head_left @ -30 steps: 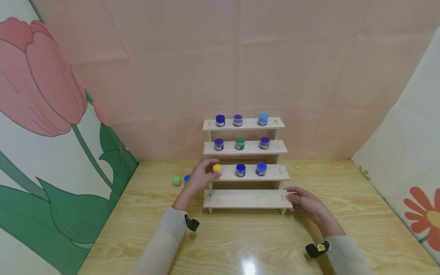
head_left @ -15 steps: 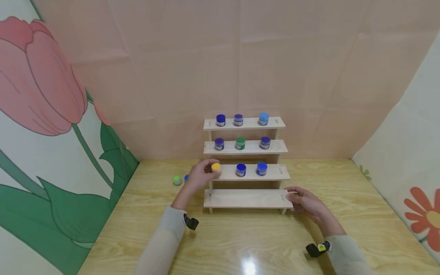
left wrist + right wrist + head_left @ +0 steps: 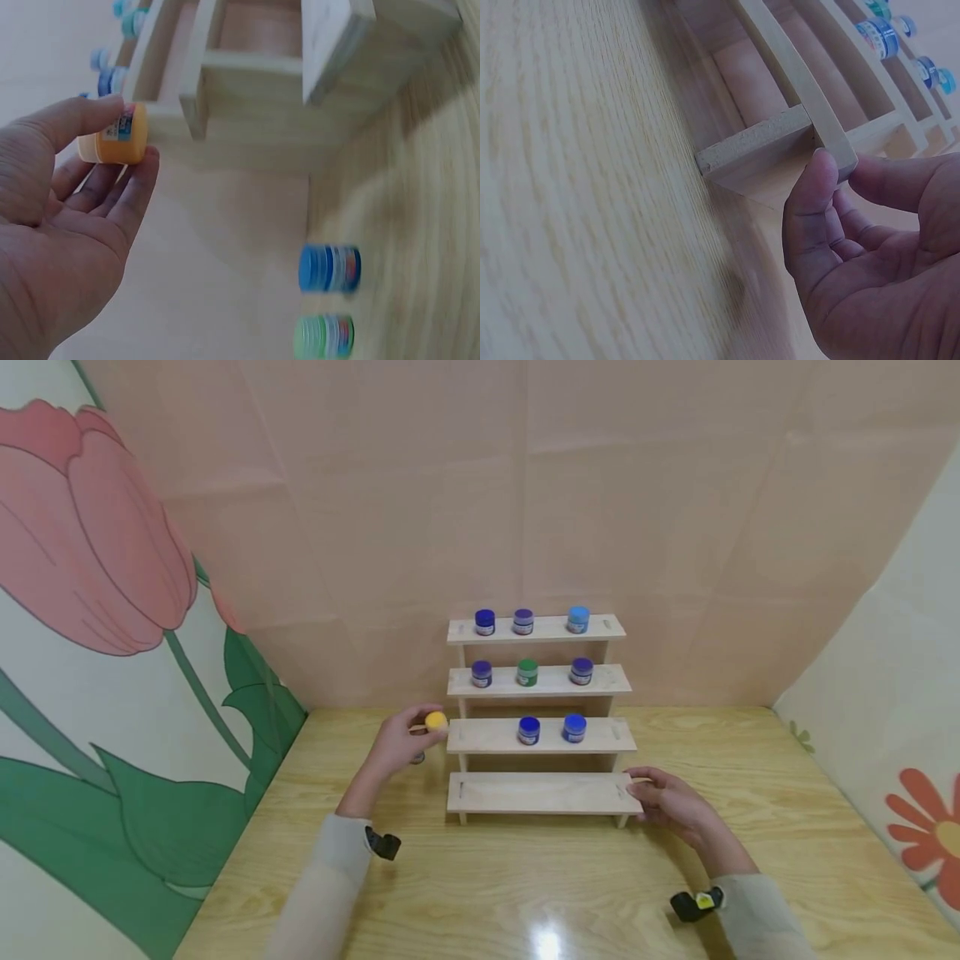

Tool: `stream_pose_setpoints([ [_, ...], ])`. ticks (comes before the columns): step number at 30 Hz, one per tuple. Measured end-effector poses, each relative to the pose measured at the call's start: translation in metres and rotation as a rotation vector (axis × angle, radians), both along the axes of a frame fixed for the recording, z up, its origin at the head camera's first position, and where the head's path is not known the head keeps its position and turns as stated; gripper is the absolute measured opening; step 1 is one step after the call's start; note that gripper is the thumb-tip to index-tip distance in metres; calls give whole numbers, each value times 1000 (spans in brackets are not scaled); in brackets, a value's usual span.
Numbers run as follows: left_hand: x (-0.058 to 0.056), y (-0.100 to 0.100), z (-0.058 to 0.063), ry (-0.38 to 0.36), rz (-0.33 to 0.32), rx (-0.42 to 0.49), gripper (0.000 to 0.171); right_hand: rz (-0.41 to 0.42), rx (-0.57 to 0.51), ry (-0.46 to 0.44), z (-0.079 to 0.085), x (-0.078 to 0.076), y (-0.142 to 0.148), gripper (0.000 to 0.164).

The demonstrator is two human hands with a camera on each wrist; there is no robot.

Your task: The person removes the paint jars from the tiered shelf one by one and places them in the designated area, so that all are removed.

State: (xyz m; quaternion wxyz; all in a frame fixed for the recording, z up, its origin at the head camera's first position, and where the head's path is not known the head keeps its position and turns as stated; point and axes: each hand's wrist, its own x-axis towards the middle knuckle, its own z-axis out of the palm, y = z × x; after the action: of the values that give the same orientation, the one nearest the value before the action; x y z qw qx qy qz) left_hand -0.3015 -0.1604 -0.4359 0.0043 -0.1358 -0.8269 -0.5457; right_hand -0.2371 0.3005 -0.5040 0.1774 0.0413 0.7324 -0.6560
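My left hand (image 3: 392, 745) pinches a small jar with a yellow lid (image 3: 436, 721) between thumb and fingers, just left of the second-lowest step of a four-tier wooden display stand (image 3: 540, 793). Seen from the left wrist, the jar (image 3: 120, 141) is orange with a printed label and lies sideways in that view. My right hand (image 3: 675, 803) grips the right end of the lowest step; in the right wrist view, thumb and fingertips pinch the board's corner (image 3: 840, 154). Two jars, a dark blue one (image 3: 528, 731) and a lighter blue one (image 3: 574, 727), stand on the second-lowest step.
Three jars stand on the top step, and three on the step below, including a green one (image 3: 527, 672). On the table left of the stand are a blue jar (image 3: 330, 268) and a light green jar (image 3: 324, 336), mostly behind my left hand in the head view.
My left hand has moved left with the yellow jar, from over the second-lowest step's left end to beside it. It now covers most of the table jars. My right hand keeps its grip.
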Motion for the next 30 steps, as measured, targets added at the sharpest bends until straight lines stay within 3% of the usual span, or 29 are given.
stream_pose_setpoints([
  [14, 0, -53, -15, -40, 60, -47, 48, -2, 6, 3, 0, 1, 0, 50],
  [25, -4, -80, -24, -49, 95, -125, 51, -4, 14, 5, -1, 0, 1, 50],
  [30, -8, -90, -32, -52, 115, -117, 51, 2, 12, 5, -1, 0, 0, 50],
])
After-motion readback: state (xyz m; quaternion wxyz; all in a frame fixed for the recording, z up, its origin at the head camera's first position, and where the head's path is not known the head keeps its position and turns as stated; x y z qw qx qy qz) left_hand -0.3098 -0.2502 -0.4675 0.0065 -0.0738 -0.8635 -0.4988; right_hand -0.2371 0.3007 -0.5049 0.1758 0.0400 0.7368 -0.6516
